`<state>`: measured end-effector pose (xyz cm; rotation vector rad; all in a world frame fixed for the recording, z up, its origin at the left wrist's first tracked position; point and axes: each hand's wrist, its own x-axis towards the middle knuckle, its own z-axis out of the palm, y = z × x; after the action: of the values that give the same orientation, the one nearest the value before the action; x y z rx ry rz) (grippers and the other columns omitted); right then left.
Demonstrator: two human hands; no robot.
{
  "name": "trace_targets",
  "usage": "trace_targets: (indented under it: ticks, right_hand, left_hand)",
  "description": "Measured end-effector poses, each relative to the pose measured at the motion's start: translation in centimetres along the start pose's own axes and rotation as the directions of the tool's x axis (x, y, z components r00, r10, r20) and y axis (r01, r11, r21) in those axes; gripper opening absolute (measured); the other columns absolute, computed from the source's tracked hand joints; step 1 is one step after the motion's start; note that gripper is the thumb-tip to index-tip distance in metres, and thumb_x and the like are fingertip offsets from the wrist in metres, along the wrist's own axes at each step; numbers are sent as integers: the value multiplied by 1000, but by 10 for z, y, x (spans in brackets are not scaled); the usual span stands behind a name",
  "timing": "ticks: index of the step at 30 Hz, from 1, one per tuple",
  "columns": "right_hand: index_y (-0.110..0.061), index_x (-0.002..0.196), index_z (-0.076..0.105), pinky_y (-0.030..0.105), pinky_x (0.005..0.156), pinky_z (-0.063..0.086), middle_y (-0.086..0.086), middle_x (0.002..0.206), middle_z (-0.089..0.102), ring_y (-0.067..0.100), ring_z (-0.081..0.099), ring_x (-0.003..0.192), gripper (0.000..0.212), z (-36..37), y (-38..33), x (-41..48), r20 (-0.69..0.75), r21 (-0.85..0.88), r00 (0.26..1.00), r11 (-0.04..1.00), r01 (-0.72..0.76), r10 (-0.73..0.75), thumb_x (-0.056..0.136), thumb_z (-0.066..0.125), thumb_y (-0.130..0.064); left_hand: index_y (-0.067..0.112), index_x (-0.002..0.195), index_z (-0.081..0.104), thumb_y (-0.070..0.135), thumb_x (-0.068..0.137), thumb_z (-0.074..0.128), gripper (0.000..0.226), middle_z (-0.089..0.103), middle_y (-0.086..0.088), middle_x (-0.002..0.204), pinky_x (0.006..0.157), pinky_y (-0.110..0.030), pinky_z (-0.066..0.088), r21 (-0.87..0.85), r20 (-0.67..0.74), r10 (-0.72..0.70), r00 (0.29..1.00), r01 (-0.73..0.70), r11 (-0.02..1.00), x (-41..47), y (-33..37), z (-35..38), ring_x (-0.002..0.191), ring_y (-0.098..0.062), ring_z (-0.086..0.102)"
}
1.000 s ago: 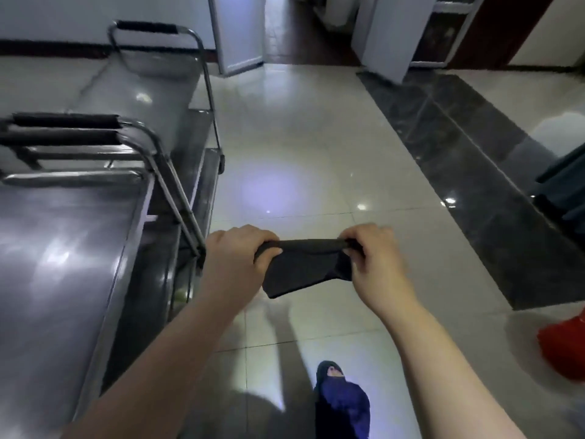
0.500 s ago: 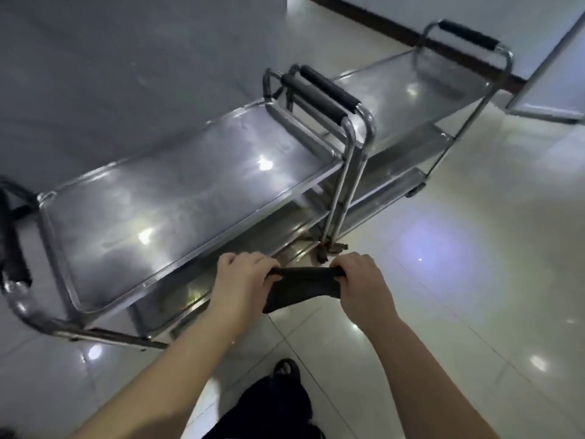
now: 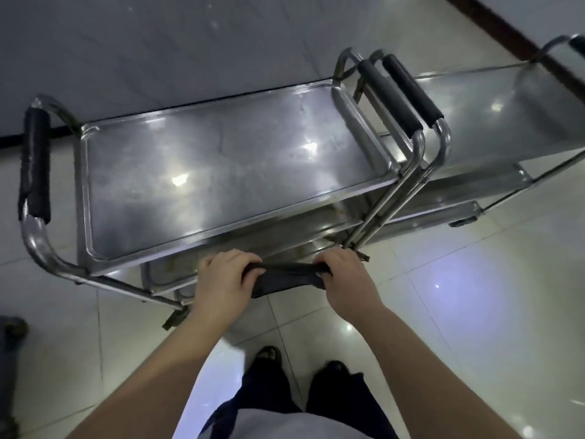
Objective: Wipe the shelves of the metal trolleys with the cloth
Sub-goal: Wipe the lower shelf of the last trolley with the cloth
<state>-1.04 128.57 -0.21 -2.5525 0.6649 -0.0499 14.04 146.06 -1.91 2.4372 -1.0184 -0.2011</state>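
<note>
1. Gripping a dark cloth (image 3: 286, 277) by its two ends, both hands hold it pulled out between them in the air, just in front of the near trolley's (image 3: 221, 166) long front edge and below the level of its top shelf.
2. The left hand (image 3: 223, 282) is seen back-up, knuckles toward the trolley. Its fingers (image 3: 240, 258) are curled close together over the cloth's left end, and the thumb (image 3: 253, 274) pinches the fabric from the near side.
3. The right hand (image 3: 349, 288) mirrors it: back up, fingers bunched and curled round the right end, fingertips tucked into the cloth.
4. Both forearms are bare and reach forward from the bottom of the view, converging slightly toward the cloth; the wrists look roughly straight.
5. The cloth's top edge runs taut from hand to hand, and a loose fold sags beneath it. It touches no shelf.
6. The near trolley has a rimmed, shiny steel top shelf, with lower shelves (image 3: 294, 234) showing under its front edge. A black padded handle (image 3: 34, 163) stands at its left end and another (image 3: 391, 95) at its right.
7. A second trolley (image 3: 493, 122) is parked just beside it on the right, its own padded handle (image 3: 411, 88) close against the first trolley's.
8. Glossy pale floor tiles (image 3: 474, 296) lie underneath, and two dark shoes (image 3: 269, 353) show between the arms.
</note>
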Motion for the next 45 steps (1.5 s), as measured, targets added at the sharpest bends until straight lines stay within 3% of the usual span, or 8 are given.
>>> trace_targets:
  ticks: [6,12,21,25,31,39,42,45]
  right_hand:
    - [-12,106,66,37,93,42,2,105,61,24,51,102,19,9,41,33,65,101,991,988,113,-120,89,62,-2]
    - [-9,105,68,26,92,37,4,104,63,23,52,102,20,20,95,61,105,178,958,953,247,-268,87,65,0]
    - [-12,113,68,34,93,47,-6,111,57,10,49,105,27,99,171,75,143,305,975,945,121,-171,94,54,1]
    - [-14,112,68,29,87,48,-6,108,61,16,57,100,30,178,212,103,39,337,981,927,165,-189,94,44,-11]
    - [-6,104,70,10,80,35,11,101,67,20,55,94,21,266,256,183,-165,249,965,938,241,-204,90,55,1]
    - [-13,124,65,40,103,43,14,132,60,37,54,122,34,307,265,332,-110,-67,971,977,204,-211,94,50,-6]
    - [-12,115,68,49,95,47,16,119,65,41,58,112,29,333,258,312,-236,-176,898,925,337,-372,90,55,-15]
    - [-31,152,34,54,118,16,1,159,32,35,23,147,54,356,241,282,121,-202,934,913,355,-336,101,32,-50]
  left_hand:
    - [28,99,73,29,88,73,11,71,8,100,87,-40,35,-8,-92,-247,965,248,969,-4,21,35,99,-22,63]
    - [26,100,73,29,89,71,12,70,9,94,87,-49,48,-49,-156,-434,887,432,901,-5,46,82,88,-21,64]
    - [34,97,69,16,91,69,19,65,28,88,89,-42,51,-406,-95,-656,748,573,712,1,44,200,85,-4,62]
    - [40,91,61,12,93,66,28,66,28,87,74,-7,43,-496,-83,-622,778,509,703,21,-12,277,87,6,60]
    - [16,104,67,16,98,59,10,58,20,86,73,1,34,-443,-177,-480,859,366,818,93,-104,376,81,8,51]
    - [17,129,63,25,98,57,33,65,-10,126,89,-32,45,-99,-295,-278,914,260,960,219,-172,396,114,-29,61]
    - [20,136,58,19,97,56,40,57,-10,138,94,-34,44,-14,-331,-269,904,281,960,221,-191,403,121,-31,56]
    - [22,142,52,22,103,47,40,49,-7,148,103,-38,40,62,-253,-297,921,322,945,223,-200,411,134,-30,45]
